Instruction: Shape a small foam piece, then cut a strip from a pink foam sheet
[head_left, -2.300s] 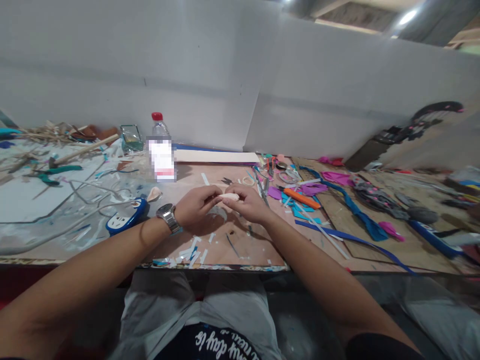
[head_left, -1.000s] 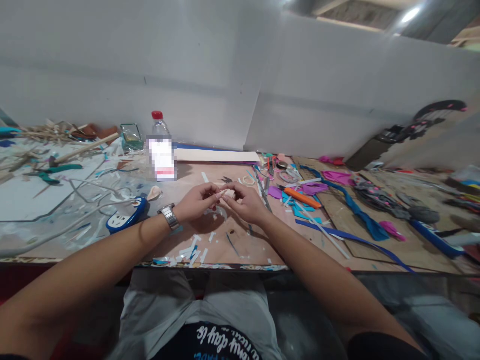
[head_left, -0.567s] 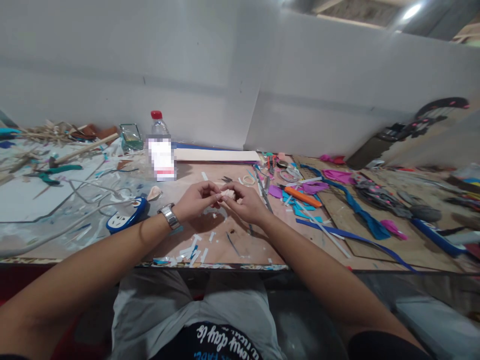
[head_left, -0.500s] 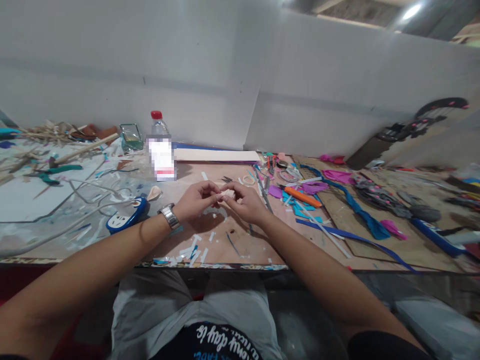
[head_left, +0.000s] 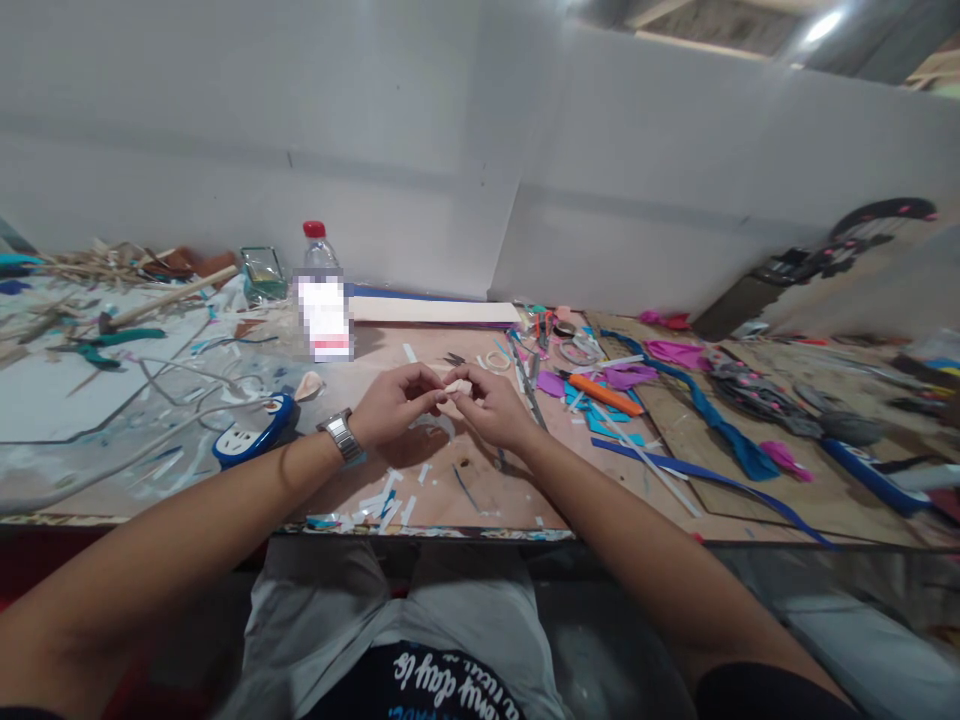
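A small, crumpled, pale pink piece [head_left: 459,387] of thin paper or cloth is pinched between both hands above the worktable. My left hand [head_left: 397,402], with a metal watch on its wrist, has thumb and forefinger closed at the piece's left side. My right hand [head_left: 491,405] grips it from the right, fingers curled over it, so much of it is hidden. A similar pale pink curled piece [head_left: 310,386] lies on the table beyond the watch. Small scissors [head_left: 454,358] and a roll of tape [head_left: 496,361] lie just past the hands.
A red-capped bottle [head_left: 316,250] stands behind on the left. Blue power strips [head_left: 255,430] with cables, green-handled pliers [head_left: 112,345] and wood sticks lie left. Rightward are an orange cutter [head_left: 606,394], purple scraps and a blue strip [head_left: 720,480]. White scraps [head_left: 386,500] lie near the front edge.
The fingers have shifted slightly around the pale pink piece, and less of it shows at the left fingertips. Both hands stay in nearly the same place.
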